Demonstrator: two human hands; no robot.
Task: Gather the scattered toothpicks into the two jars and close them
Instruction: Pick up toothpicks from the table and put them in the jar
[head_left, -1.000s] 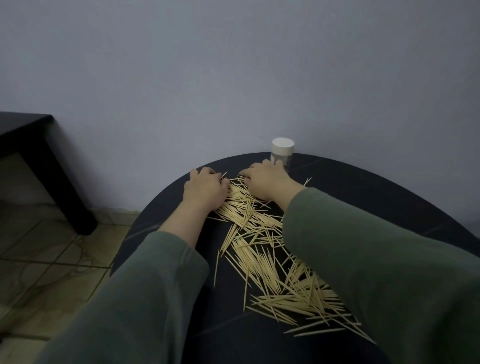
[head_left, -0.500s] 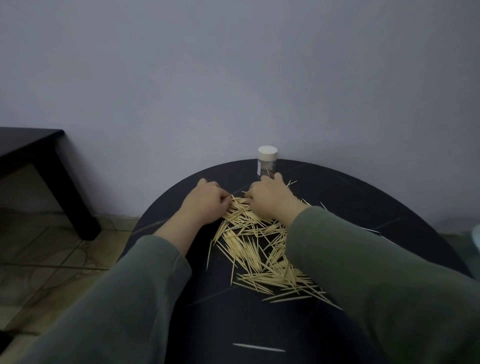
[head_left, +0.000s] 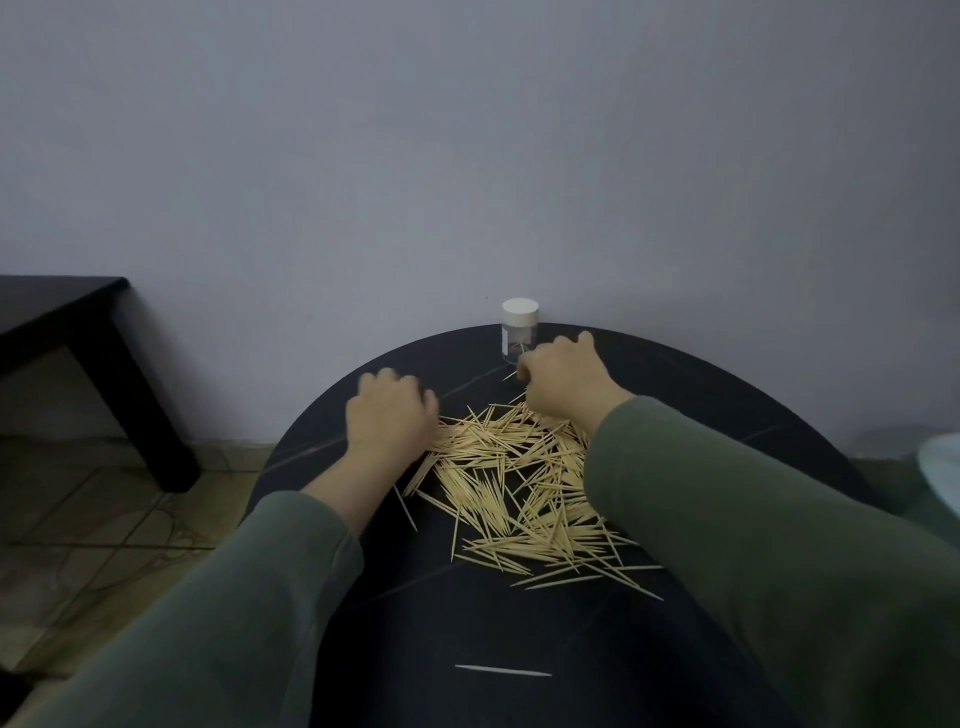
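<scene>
No brand, label or writing can be read on anything here.

The left hand (head_left: 388, 415) lies knuckles up on the round black table (head_left: 519, 623), fingers curled under at the left edge of the heap of pale wooden toothpicks (head_left: 511, 483); whether it actually pinches any cannot be told, as the fingertips are hidden and blurred. The right hand (head_left: 563, 387) is likewise curled, palm down, at the far edge of the heap, with one or two toothpick tips poking out by its thumb side; its grip on them is not clear either. Both arms wear green sleeves (head_left: 753, 545).

Just beyond the right hand, almost touching its knuckles, stands a small clear cylindrical jar with a white screw lid (head_left: 520, 327), lid on, upright at the table's far rim; its contents cannot be made out.

The toothpicks spread from between the hands back toward the person, under and beside the right forearm. Nearer the person than both hands lies a single thin pale stick (head_left: 503, 671), well apart from the heap.
</scene>
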